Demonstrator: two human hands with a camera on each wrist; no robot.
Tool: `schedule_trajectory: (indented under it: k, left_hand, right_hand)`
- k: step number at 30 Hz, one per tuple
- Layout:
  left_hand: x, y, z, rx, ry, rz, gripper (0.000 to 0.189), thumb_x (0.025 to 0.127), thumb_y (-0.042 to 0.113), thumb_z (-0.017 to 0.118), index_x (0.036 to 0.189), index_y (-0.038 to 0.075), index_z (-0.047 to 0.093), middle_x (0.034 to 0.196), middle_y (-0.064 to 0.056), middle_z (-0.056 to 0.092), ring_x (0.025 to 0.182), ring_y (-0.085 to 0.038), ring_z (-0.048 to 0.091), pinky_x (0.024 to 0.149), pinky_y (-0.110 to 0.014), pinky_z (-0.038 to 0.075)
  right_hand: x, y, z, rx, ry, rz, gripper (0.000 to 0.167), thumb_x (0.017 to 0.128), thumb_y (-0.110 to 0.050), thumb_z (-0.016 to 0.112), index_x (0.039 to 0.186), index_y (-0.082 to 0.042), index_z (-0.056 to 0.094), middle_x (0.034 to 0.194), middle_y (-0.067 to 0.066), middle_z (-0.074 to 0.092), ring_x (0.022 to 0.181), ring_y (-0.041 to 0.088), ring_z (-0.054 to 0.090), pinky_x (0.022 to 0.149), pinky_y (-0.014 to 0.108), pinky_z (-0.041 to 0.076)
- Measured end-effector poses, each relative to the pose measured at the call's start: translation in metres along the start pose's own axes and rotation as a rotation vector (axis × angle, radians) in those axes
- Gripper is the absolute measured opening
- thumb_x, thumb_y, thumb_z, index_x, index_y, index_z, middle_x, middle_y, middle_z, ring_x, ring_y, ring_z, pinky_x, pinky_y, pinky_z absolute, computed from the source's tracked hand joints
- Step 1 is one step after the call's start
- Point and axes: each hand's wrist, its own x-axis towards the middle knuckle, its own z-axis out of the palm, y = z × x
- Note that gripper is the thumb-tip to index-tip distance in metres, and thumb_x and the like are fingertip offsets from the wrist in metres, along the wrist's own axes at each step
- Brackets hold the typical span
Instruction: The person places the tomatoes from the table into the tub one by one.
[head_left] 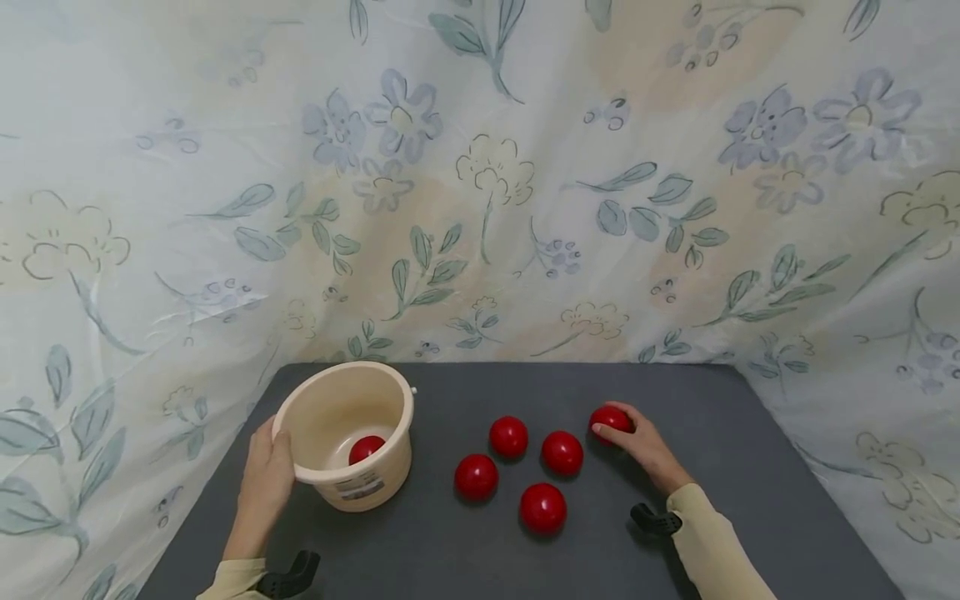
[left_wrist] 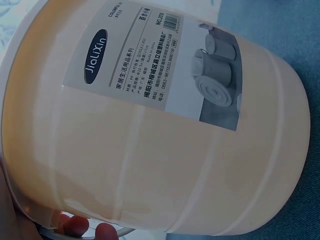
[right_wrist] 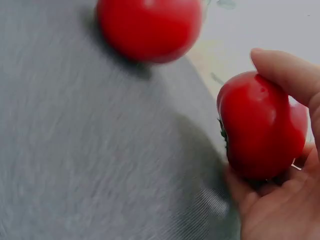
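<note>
A cream plastic bucket point(head_left: 352, 492) stands tilted at the left of the dark table, its mouth turned toward me. My left hand point(head_left: 264, 487) grips its rim on the left side; in the left wrist view, fingertips point(left_wrist: 106, 231) show at the rim and the printed label point(left_wrist: 150, 60) faces the camera. One red tomato point(head_left: 366, 448) lies inside the bucket. Over at the right, my right hand point(head_left: 647, 446) holds another tomato point(right_wrist: 260, 125) between thumb and fingers, low over the tabletop. A green stem end shows on that tomato's side.
Several more tomatoes lie on the grey table point(head_left: 450, 400) between the hands, among them a near one point(head_left: 543, 508) and a left one point(head_left: 476, 477). A floral cloth point(head_left: 480, 208) hangs behind the table and along both sides. Black straps point(head_left: 656, 521) circle the wrists.
</note>
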Motion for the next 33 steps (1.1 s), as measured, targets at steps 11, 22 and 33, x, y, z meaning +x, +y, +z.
schedule_trajectory:
  k: [11,22,33]
  left_hand:
    - [-0.001,0.0,-0.001,-0.025,0.011,-0.001,0.058,0.109,0.03,0.021,0.156,-0.005,0.027,0.151,-0.031,0.033,0.138,-0.045,0.037,0.114,-0.065,0.027]
    - [-0.002,0.0,-0.001,-0.027,-0.005,0.003,0.058,0.109,0.029,0.02,0.156,-0.005,0.027,0.15,-0.032,0.033,0.141,-0.048,0.034,0.114,-0.068,0.025]
    - [-0.001,-0.006,-0.002,0.004,-0.01,-0.008,0.06,0.11,0.034,0.017,0.158,0.0,0.026,0.147,-0.029,0.035,0.136,-0.047,0.038,0.109,-0.068,0.029]
  right_hand:
    - [-0.005,-0.029,-0.011,0.22,-0.029,-0.023,0.079,0.096,-0.05,0.065,0.157,-0.013,0.031,0.156,0.015,0.036,0.139,0.031,0.037,0.119,0.054,0.033]
    - [-0.007,-0.072,-0.041,0.244,0.044,-0.127,0.082,0.097,-0.05,0.064,0.159,-0.01,0.027,0.156,0.013,0.035,0.127,0.016,0.047,0.09,0.009,0.049]
    - [-0.012,-0.122,-0.064,0.271,0.032,-0.253,0.071,0.099,-0.045,0.062,0.154,-0.011,0.032,0.142,-0.002,0.043,0.125,0.013,0.048,0.093,0.009,0.048]
